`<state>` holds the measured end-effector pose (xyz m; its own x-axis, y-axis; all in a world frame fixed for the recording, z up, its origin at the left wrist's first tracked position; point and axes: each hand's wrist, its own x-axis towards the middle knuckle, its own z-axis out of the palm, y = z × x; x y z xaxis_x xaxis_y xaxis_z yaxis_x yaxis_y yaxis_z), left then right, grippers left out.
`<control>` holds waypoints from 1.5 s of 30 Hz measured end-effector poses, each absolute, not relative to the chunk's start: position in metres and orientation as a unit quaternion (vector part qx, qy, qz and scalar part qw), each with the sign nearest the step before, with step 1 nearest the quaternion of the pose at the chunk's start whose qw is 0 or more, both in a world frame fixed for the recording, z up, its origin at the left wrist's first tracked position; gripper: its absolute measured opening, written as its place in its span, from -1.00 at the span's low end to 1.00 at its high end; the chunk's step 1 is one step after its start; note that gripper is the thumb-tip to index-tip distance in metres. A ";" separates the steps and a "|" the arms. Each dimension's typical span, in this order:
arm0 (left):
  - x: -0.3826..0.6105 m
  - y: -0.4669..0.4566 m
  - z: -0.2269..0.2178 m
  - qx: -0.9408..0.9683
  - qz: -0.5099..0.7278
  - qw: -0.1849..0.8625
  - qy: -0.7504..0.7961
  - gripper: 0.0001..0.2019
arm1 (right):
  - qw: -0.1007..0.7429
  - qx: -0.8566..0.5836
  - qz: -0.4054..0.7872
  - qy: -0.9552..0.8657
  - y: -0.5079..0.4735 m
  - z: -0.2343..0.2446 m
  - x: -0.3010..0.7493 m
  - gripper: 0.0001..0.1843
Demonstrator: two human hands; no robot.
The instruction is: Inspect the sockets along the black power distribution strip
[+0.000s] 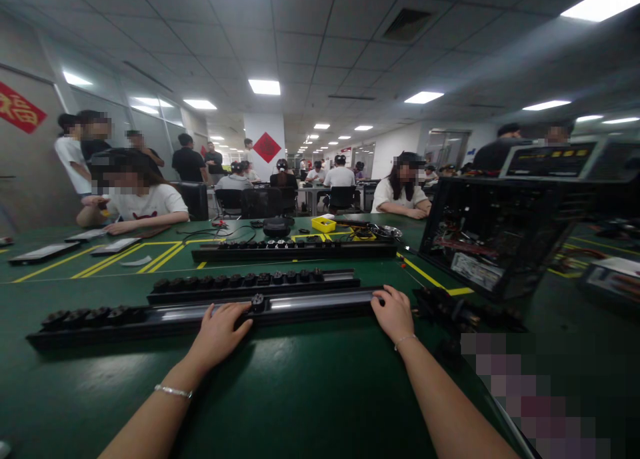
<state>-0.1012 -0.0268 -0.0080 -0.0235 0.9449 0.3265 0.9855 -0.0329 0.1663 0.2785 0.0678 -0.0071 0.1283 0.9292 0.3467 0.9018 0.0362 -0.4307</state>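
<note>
A long black rail (320, 304) with a shiny channel lies across the table in front of me. It looks like a power track, with several black round-topped modules (90, 316) in a row at its left end. One single module (257, 303) sits near its middle. My left hand (223, 329) rests over the rail just left of that module, fingers stretched out and thumb apart; whether the fingertips touch the module I cannot tell. At the rail's right end, my right hand (394, 314) grips the edge with curled fingers.
Behind lie a second rail (340, 276) with modules and a third rail (300, 251). An open computer case (495, 232) stands at the right, and dark parts (470, 312) lie beside my right hand. A yellow tray (323, 224) is farther back. People sit across the table.
</note>
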 end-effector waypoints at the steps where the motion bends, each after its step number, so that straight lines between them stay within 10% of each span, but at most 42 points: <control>1: -0.101 -0.027 -0.008 -0.698 -0.177 0.057 -0.692 -0.59 | 0.288 -0.694 0.025 -0.659 0.067 -0.007 0.278 -0.58; 45: -0.083 -0.029 -0.003 -0.710 -0.151 0.050 -0.686 -0.53 | 0.280 -0.691 0.032 -0.665 0.067 -0.005 0.279 -0.56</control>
